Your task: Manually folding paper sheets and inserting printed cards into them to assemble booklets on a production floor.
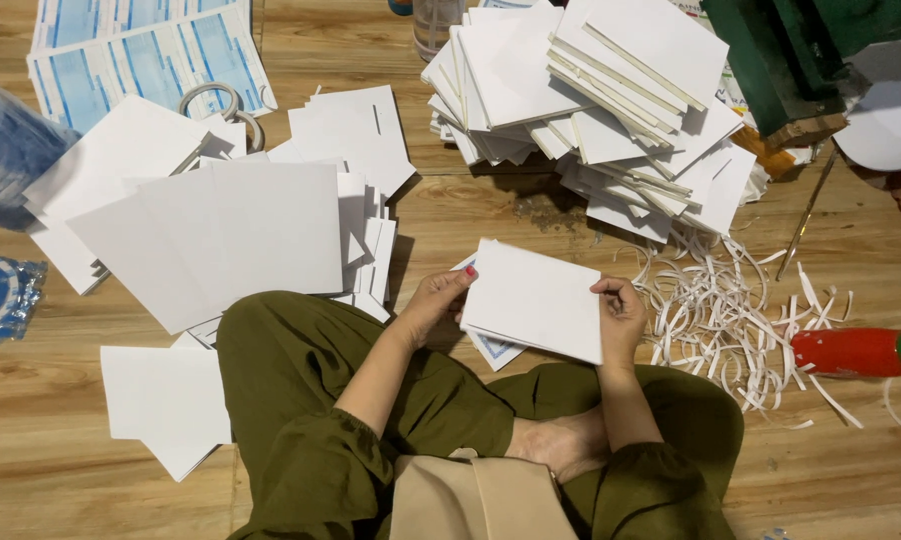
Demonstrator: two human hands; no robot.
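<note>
Person seated cross-legged on wood floor [491, 215]. Both hands hold a small stack of white cards [536, 300] over the lap. Left hand [433, 303] pinches the stack's left edge, fingers closed on it; right hand [621, 318] grips the right edge likewise. Stack's long axis runs hand to hand, tilted slightly down to the right. Both hands equally near. Paper strips [721, 310] lie just right of it. Loose sheets [221, 235] spread to the left. Farther off: tall card pile [591, 90].
</note>
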